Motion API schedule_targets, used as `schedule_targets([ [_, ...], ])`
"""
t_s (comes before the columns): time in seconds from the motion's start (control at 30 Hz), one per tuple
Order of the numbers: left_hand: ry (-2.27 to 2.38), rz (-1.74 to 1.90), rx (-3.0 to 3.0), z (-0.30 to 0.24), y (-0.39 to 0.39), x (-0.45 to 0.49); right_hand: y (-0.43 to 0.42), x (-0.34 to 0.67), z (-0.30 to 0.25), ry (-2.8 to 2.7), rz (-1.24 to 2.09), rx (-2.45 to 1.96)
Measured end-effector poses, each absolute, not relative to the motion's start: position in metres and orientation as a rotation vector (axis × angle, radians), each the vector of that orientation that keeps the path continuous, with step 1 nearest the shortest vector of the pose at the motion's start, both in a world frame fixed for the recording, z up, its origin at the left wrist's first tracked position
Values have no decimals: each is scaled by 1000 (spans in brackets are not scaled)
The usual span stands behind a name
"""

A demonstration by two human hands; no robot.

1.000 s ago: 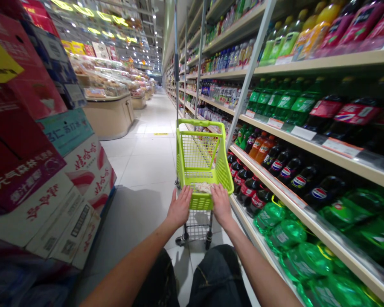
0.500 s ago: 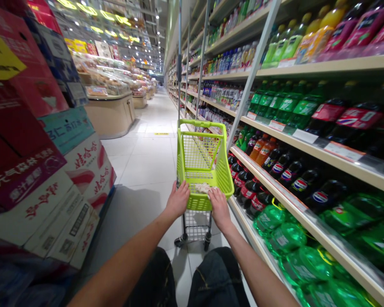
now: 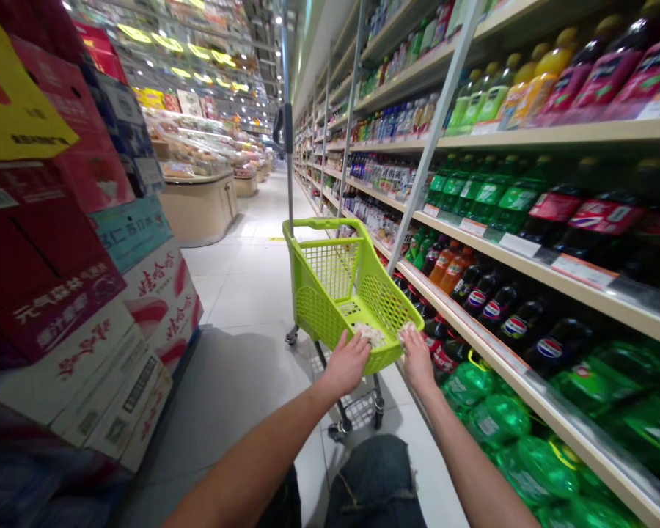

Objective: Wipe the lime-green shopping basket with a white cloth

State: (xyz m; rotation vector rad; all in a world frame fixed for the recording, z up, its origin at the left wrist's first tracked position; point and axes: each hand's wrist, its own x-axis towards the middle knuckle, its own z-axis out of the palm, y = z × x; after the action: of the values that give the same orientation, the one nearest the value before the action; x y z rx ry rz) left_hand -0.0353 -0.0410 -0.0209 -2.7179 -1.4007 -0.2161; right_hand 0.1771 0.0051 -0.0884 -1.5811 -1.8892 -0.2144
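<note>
A small lime-green shopping cart (image 3: 324,293) stands in front of my legs, turned at an angle, with a plastic mesh basket on a dark wheeled frame. My left hand (image 3: 347,363) is closed over the near left part of the basket's rim. At the near right corner, my right hand (image 3: 416,356) is closed, and a bit of pale crumpled cloth (image 3: 405,331) shows at its fingertips, against the rim. Another pale crumpled cloth (image 3: 369,334) lies inside the basket, beside my left fingertips; whether those fingers touch it I cannot tell.
Drink shelves (image 3: 528,139) run along the right side, close to the cart, with green soda bottles (image 3: 533,469) at the bottom. Stacked cartons (image 3: 110,345) rise on the left. A pole (image 3: 286,88) stands beyond the cart. Farther on is a rounded display counter (image 3: 198,209) beside the tiled aisle.
The cart has turned, its near end swinging right and its far end left. Both my hands moved right with it. The right hand now sits at the near right corner of the rim.
</note>
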Motion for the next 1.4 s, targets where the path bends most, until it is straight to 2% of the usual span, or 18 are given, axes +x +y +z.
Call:
schedule_targets([
  [0.37, -1610, -60, -2631, -5, 9, -57, -14, 129, -73, -1959, -76, -1401],
  [0.5, -1735, -65, -2492, 7, 19, -78, -12, 147, -58, -2031, -41, -1501],
  [0.67, -1725, -95, -2456, 10, 14, -101, -3, 156, -48, -1909, -93, -1629],
  [0.9, -1597, -151, -2470, 10, 6, -104, 22, 84, -31, -1975, -80, -1528],
  [1.03, -1803, -201, -2223, 18, 9, -136, 21, 110, -25, -1914, -75, -1604],
  [1.13, -1776, -191, -2197, 21, 7, -153, 21, 123, -23, -1849, -78, -1651],
  [1.4, -1807, -167, -2236, 25, -3, -145, 32, 22, -22, -1990, -34, -1350],
])
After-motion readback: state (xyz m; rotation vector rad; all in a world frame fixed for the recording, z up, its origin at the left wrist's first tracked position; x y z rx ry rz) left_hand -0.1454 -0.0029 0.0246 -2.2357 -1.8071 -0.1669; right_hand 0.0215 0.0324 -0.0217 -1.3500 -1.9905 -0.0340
